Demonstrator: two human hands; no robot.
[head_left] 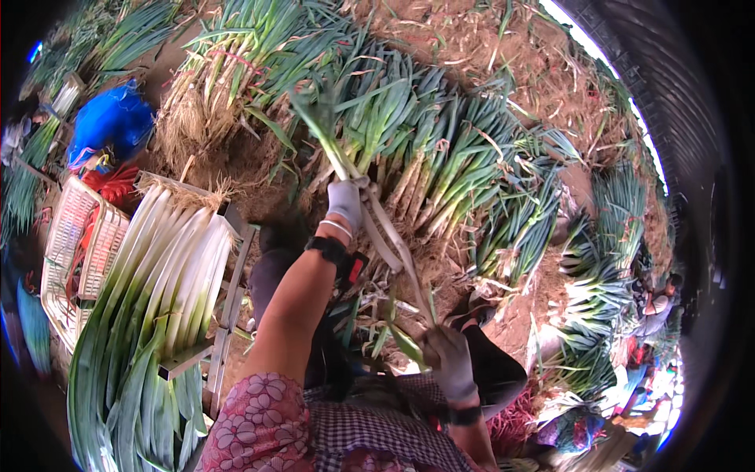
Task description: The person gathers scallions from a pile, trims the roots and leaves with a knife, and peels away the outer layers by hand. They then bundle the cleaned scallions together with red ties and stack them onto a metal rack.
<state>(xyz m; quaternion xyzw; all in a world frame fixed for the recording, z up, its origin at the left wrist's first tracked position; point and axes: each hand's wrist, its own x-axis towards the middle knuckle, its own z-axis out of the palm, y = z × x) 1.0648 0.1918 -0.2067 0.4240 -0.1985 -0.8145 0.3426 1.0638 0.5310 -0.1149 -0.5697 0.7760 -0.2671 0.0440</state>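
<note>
My left hand [344, 206], in a pale glove, is closed around a leek [336, 161]. Its green leaves point up and away, smeared by motion. From beside this fist a long brownish strip [405, 256], like a dry outer leaf, runs down to the right. At its lower end my gloved right hand [450, 360] is closed on it, low and near my knee. A second, shorter strip [379, 236] hangs alongside; its lower end is loose. Unpeeled leeks [452, 165] with soiled stems lie in a row just beyond my hands.
Clean white-stemmed leeks [169, 259] lie on a metal rack [224, 338] at my left. Beyond it stand a pale plastic basket [59, 236], red ties [114, 185] and a blue bag [114, 126]. Another person [654, 311] is far right. Scraps litter the brown soil [440, 27].
</note>
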